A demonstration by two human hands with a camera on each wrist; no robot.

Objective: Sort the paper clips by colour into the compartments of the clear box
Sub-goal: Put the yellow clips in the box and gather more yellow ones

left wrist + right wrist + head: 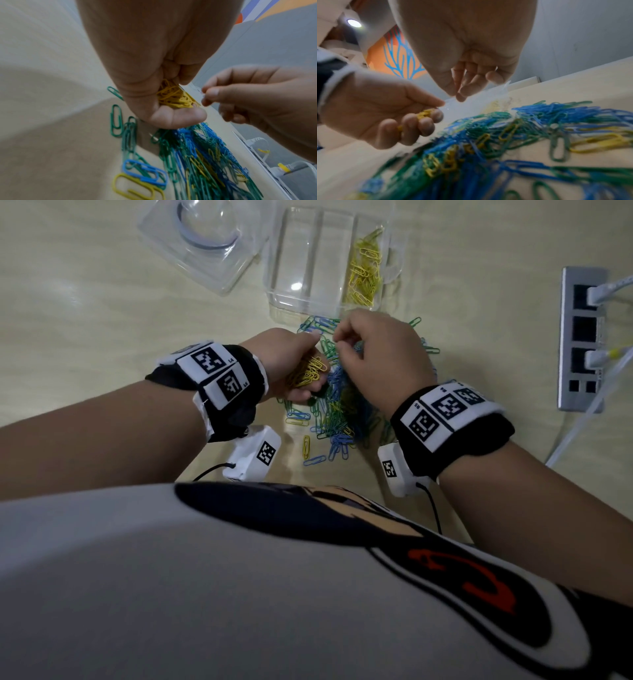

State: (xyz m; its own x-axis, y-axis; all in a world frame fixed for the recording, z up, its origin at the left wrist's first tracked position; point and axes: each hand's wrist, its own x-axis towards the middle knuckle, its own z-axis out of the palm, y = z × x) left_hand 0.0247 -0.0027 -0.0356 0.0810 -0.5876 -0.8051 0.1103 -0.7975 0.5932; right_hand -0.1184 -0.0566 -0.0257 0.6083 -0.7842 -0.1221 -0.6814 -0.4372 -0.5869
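1. Left hand has its grip curled round a bunch of yellow paper clips, held just above the mixed pile on the tabletop.
2. Right hand hovers close beside it with fingertips pinched together; whether they hold a clip cannot be told.
3. Beyond the pile, the clear box holds yellow clips in its right compartment; its lid lies to the left.

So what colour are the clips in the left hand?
Yellow clips in the left hand; left wrist view shows it best.
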